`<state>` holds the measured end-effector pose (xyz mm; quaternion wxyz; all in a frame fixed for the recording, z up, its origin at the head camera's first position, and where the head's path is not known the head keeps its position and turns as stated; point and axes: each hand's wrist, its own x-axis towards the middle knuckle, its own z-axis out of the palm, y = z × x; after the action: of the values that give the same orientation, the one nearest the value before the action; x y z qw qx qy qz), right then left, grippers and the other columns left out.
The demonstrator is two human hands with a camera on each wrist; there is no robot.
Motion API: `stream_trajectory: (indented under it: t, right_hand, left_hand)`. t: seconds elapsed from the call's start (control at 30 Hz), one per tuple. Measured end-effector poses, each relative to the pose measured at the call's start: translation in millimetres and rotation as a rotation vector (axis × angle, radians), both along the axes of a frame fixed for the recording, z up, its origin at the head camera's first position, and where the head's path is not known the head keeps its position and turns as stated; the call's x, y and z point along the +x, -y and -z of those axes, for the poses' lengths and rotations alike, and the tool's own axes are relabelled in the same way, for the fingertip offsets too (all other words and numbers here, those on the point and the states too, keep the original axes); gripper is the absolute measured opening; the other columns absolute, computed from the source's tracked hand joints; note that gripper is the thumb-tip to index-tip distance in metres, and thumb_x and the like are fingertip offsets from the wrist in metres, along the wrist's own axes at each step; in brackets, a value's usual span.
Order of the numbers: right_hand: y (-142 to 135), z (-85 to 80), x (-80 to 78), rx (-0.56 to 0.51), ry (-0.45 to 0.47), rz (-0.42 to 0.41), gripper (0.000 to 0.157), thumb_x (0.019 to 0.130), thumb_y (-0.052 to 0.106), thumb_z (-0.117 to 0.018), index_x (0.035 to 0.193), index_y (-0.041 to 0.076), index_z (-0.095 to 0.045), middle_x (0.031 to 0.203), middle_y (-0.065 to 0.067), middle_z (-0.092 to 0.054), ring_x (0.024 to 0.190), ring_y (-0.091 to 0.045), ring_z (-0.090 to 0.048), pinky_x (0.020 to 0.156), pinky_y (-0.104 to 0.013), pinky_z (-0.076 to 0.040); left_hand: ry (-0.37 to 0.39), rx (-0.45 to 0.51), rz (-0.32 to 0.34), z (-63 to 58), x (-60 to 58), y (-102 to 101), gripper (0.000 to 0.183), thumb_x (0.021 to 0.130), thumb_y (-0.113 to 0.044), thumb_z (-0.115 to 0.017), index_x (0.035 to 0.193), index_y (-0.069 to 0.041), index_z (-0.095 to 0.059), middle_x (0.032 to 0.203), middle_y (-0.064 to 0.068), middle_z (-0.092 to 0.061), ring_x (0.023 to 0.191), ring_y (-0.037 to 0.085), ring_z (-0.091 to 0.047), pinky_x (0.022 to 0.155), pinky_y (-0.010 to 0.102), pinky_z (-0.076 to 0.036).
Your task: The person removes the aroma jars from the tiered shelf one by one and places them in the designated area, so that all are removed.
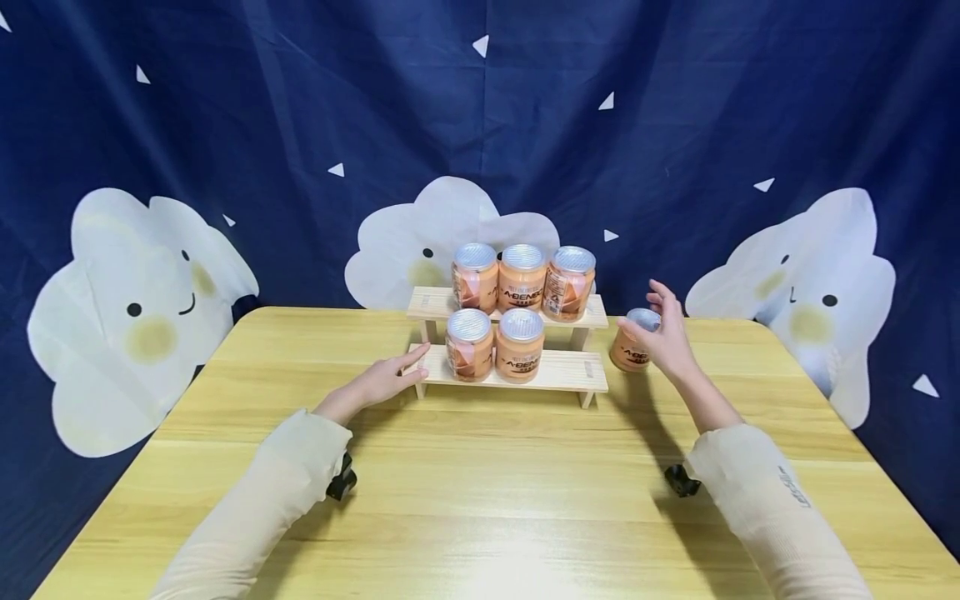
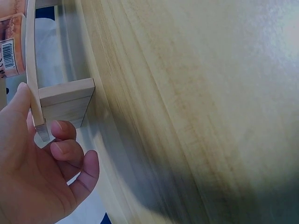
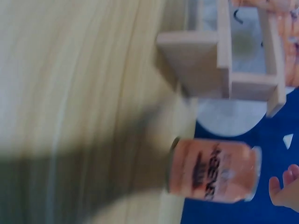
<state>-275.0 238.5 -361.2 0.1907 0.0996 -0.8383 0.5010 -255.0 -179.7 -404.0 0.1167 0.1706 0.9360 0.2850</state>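
A two-tier wooden stand (image 1: 555, 371) stands mid-table. Three orange cans with silver lids, including the middle can (image 1: 522, 279), are lined up on its upper board (image 1: 430, 302). Two more cans, one the left can (image 1: 470, 346), sit on the lower board. My left hand (image 1: 382, 379) grips the lower board's left end, with a fingertip on top and curled fingers (image 2: 67, 151) beneath in the left wrist view. Another orange can (image 3: 215, 170) stands upright on the table right of the stand. My right hand (image 1: 670, 337) hovers over it, fingers spread, apart from its lid in the right wrist view.
The wooden table (image 1: 480, 483) spreads out in front of the stand. Behind it hangs a dark blue curtain (image 1: 300, 100) printed with smiling clouds. Black wrist cameras hang beneath both sleeves, one under the left sleeve (image 1: 262, 500).
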Motion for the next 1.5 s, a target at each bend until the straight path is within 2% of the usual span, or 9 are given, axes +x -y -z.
stream_trajectory:
  t: [0.1, 0.3, 0.4, 0.57, 0.73, 0.9, 1.13, 1.33, 1.5]
  right_hand:
    - [13.6, -9.3, 4.7, -0.043, 0.001, -0.073, 0.072, 0.079, 0.000, -0.064, 0.138, -0.004, -0.025, 0.129, -0.031, -0.035, 0.118, -0.039, -0.034, 0.097, -0.051, -0.029]
    - [47.8, -33.5, 20.1, -0.099, 0.007, -0.143, 0.070, 0.080, -0.005, -0.061, 0.138, -0.008, -0.022, 0.131, -0.032, -0.035, 0.119, -0.041, -0.035, 0.095, -0.054, -0.030]
    - [59.3, -37.1, 16.6, -0.133, 0.021, -0.183, 0.074, 0.079, -0.006, -0.062, 0.139, -0.007, -0.019, 0.134, -0.032, -0.031, 0.122, -0.044, -0.031, 0.098, -0.058, -0.026]
    - [74.2, -39.6, 8.0, -0.166, 0.080, -0.236, 0.085, 0.080, -0.005, -0.063, 0.143, -0.004, -0.007, 0.140, -0.028, -0.023, 0.123, -0.041, -0.030, 0.100, -0.055, -0.029]
    - [81.4, -41.0, 2.8, -0.172, 0.126, -0.221, 0.090, 0.081, -0.001, -0.062, 0.145, 0.001, 0.001, 0.143, -0.025, -0.020, 0.124, -0.037, -0.032, 0.097, -0.052, -0.035]
    - [83.9, -42.1, -0.4, -0.166, 0.130, -0.193, 0.091, 0.082, 0.000, -0.062, 0.145, 0.003, 0.004, 0.143, -0.028, -0.020, 0.128, -0.039, -0.030, 0.100, -0.051, -0.033]
    - [82.6, -42.2, -2.3, -0.137, 0.109, -0.160, 0.089, 0.082, 0.001, -0.063, 0.146, 0.003, 0.000, 0.133, -0.030, -0.033, 0.119, -0.041, -0.039, 0.096, -0.052, -0.036]
    - [79.5, -40.2, -1.7, -0.122, 0.096, -0.144, 0.089, 0.081, 0.002, -0.065, 0.146, 0.004, -0.005, 0.128, -0.028, -0.038, 0.116, -0.035, -0.041, 0.093, -0.049, -0.039]
    - [76.2, -37.6, 1.1, -0.139, 0.056, -0.143, 0.086, 0.078, -0.001, -0.067, 0.144, 0.000, -0.012, 0.126, -0.027, -0.038, 0.111, -0.034, -0.043, 0.092, -0.048, -0.039]
  left_hand:
    - [0.004, 0.010, -0.005, 0.7, 0.3, 0.2, 0.059, 0.095, -0.039, -0.044, 0.146, -0.016, -0.023, 0.140, 0.026, -0.032, 0.125, 0.044, -0.034, 0.103, 0.053, -0.028]
    - [0.001, 0.016, -0.011, -0.2, 0.9, -0.2, 0.059, 0.095, -0.038, -0.045, 0.146, -0.015, -0.024, 0.140, 0.026, -0.032, 0.125, 0.044, -0.034, 0.103, 0.052, -0.028]
    - [-0.009, 0.012, -0.007, -0.7, 0.4, -0.6, 0.059, 0.095, -0.038, -0.045, 0.145, -0.014, -0.024, 0.139, 0.027, -0.033, 0.124, 0.044, -0.035, 0.103, 0.052, -0.028]
    - [-0.006, 0.012, -0.003, -0.4, 0.4, -1.3, 0.059, 0.095, -0.038, -0.044, 0.145, -0.014, -0.024, 0.139, 0.027, -0.032, 0.125, 0.044, -0.035, 0.103, 0.053, -0.028]
    - [0.010, 0.016, -0.004, -1.2, 1.2, -1.5, 0.059, 0.095, -0.038, -0.044, 0.146, -0.015, -0.023, 0.140, 0.027, -0.032, 0.125, 0.044, -0.034, 0.103, 0.053, -0.028]
    - [0.007, 0.022, -0.010, -1.7, 1.3, -2.2, 0.059, 0.095, -0.038, -0.044, 0.145, -0.014, -0.024, 0.140, 0.027, -0.032, 0.125, 0.044, -0.034, 0.103, 0.053, -0.028]
    - [0.012, 0.026, -0.013, -2.3, 2.2, -1.8, 0.059, 0.095, -0.038, -0.044, 0.146, -0.015, -0.023, 0.141, 0.026, -0.031, 0.126, 0.044, -0.033, 0.103, 0.053, -0.027]
    - [0.007, 0.020, -0.013, -1.4, 2.1, -1.2, 0.059, 0.095, -0.038, -0.044, 0.146, -0.015, -0.024, 0.141, 0.026, -0.031, 0.126, 0.044, -0.034, 0.103, 0.053, -0.027]
    - [0.003, 0.018, -0.009, -0.9, 2.0, 0.0, 0.059, 0.095, -0.038, -0.044, 0.146, -0.015, -0.023, 0.141, 0.026, -0.031, 0.125, 0.044, -0.034, 0.103, 0.053, -0.027]
